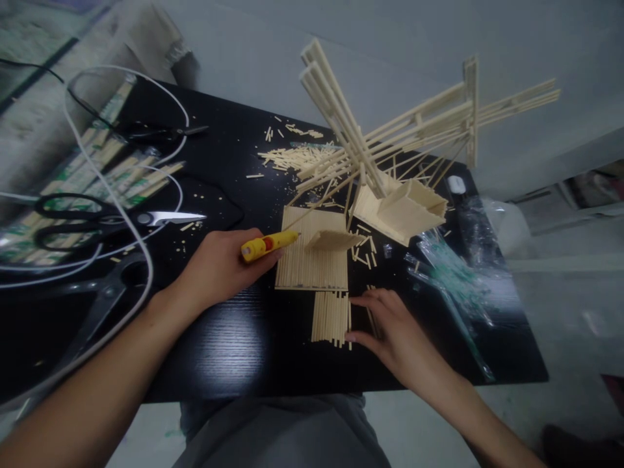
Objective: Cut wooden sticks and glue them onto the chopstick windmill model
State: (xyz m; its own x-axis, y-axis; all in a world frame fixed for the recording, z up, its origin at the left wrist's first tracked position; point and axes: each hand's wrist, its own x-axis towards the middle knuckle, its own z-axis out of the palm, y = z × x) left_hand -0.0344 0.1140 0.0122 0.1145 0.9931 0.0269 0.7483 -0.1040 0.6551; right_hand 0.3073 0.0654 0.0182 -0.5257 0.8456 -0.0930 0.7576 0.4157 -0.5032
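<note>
Now your left hand (219, 270) grips the yellow tool (266, 245); your flat right hand (390, 331) touches the stick bundle (330, 317) lying between them.

Left hand (219, 266) gripping, fingers curled, forearm stretching in from lower left. Right hand (390, 331) lying palm down, fingers pointing left.

A black desk (229, 351) with a fine wood grain fills the middle of the scene, and a dull sheen of light lies on its near part. Beyond its far edge is a plain pale grey surface (400, 39); whether it is wall or floor is unclear. To the right the floor (565, 292) is light grey, with a blurred low shelf (580, 195) far right. A blurred brown bulk (141, 39) sits far left.
</note>
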